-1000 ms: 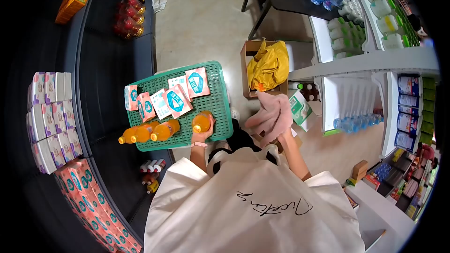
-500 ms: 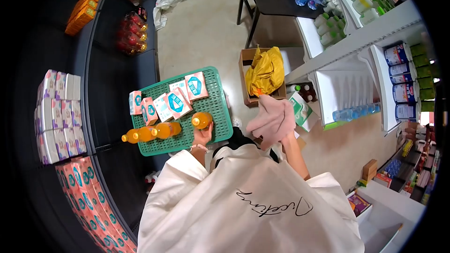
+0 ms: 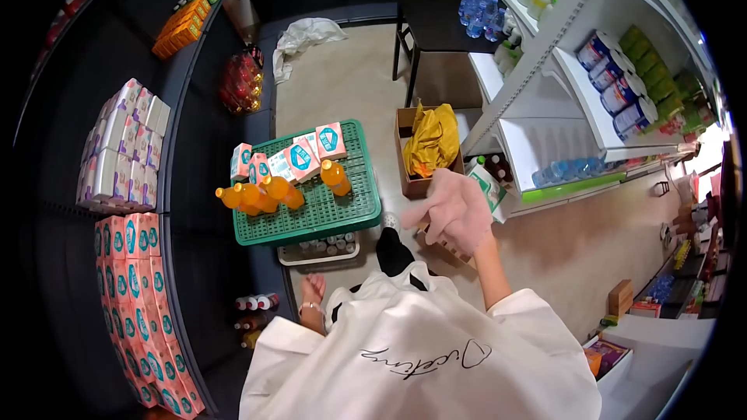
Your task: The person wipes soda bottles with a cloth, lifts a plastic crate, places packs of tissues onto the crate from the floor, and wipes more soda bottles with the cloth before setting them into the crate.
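Note:
My left hand (image 3: pixel 313 288) is low beside my body, holding nothing, its fingers loosely apart. In front of it, the upturned green plastic crate (image 3: pixel 359 187) bears a lone bottle of orange drink (image 3: pixel 336 179) and a group of several more orange bottles (image 3: pixel 282 192) to its left. Pink-and-white tissue packs (image 3: pixel 302 159) lie behind the bottles. A pink cloth (image 3: pixel 453 210) hangs around my right hand (image 3: pixel 481 245) and hides most of its fingers; the hand grips the cloth.
A white basket (image 3: pixel 320 257) with cans sits under the crate. Beyond the cloth stands a cardboard box (image 3: pixel 405 136) with a yellow plastic bag (image 3: pixel 432 140). Dark shelving holds stacked tissue packs (image 3: pixel 128 155) on the left; white shelves (image 3: pixel 545 140) line the right.
My left hand has let go of the lone orange bottle and drawn back toward my body. The bottle stays on the crate. The view has tilted up, and the cloth remains in my right hand.

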Demonstrator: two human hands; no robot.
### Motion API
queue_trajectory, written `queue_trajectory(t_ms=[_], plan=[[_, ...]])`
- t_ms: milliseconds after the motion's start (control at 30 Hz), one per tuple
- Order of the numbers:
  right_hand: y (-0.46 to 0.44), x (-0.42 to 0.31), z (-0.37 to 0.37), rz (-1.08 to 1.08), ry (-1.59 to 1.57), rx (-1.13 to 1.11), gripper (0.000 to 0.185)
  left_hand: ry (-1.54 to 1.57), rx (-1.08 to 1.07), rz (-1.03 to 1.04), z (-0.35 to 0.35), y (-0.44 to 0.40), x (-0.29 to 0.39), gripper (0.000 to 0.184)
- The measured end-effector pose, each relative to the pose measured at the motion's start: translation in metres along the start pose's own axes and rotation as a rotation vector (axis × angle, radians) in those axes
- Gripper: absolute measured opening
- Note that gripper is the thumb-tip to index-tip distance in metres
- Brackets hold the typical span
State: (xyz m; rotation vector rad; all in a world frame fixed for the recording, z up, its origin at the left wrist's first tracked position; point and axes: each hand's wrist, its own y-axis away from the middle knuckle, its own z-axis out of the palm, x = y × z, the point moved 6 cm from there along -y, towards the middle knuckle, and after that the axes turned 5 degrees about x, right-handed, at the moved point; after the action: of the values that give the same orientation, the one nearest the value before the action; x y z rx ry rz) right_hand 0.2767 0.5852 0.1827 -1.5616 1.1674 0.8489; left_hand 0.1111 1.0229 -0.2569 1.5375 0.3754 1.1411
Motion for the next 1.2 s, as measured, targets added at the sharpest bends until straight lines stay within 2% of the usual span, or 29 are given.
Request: queue_trajectory(t_ms=[33,133,233,333,467,633,667,767,833,900,933,1067,1200], plan=[[0.013,0.001,0.001,-0.004,-0.013,-0.064,0.027,0.021,0.056,-0.015,-0.026,0.008,-0.008,0.042],[0.037,-0.005,-0.005,0.060,-0.091,-0.064,0.026,0.031,0.166,-0.042,-0.105,0.032,-0.037,0.038],[0.062,-0.024,-0.016,0.080,-0.193,0.061,0.024,0.069,0.301,-0.042,-0.157,0.069,-0.065,0.031],[0.071,-0.047,-0.054,0.044,-0.276,0.213,0.023,0.090,0.340,0.034,-0.178,0.110,-0.082,0.032],[0.060,-0.074,-0.101,-0.015,-0.342,0.376,0.021,0.165,0.311,0.053,-0.209,0.123,-0.114,0.034],[0.068,-0.077,-0.097,0.005,-0.338,0.315,0.019,0.144,0.240,0.126,-0.234,0.173,-0.181,0.035],[0.079,-0.074,-0.091,0.012,-0.343,0.288,0.019,0.182,0.313,0.098,-0.237,0.187,-0.203,0.035],[0.108,-0.066,-0.074,0.033,-0.340,0.195,0.018,0.075,-0.056,0.147,-0.272,0.199,-0.277,0.030],[0.123,-0.062,-0.071,0.044,-0.342,0.173,0.017,-0.063,-0.028,0.222,-0.289,0.228,-0.322,0.029],[0.137,-0.059,-0.073,0.072,-0.362,0.184,0.016,-0.169,0.474,0.106,-0.285,0.322,-0.316,0.029],[0.142,-0.061,-0.074,0.086,-0.359,0.185,0.016,-0.143,0.538,0.035,-0.302,0.326,-0.343,0.025],[0.167,-0.092,-0.071,0.061,-0.364,0.150,0.015,0.122,0.536,-0.086,-0.359,0.325,-0.412,0.028],[0.202,-0.139,-0.055,0.029,-0.423,0.132,0.015,0.210,0.406,0.032,-0.385,0.314,-0.431,0.038]])
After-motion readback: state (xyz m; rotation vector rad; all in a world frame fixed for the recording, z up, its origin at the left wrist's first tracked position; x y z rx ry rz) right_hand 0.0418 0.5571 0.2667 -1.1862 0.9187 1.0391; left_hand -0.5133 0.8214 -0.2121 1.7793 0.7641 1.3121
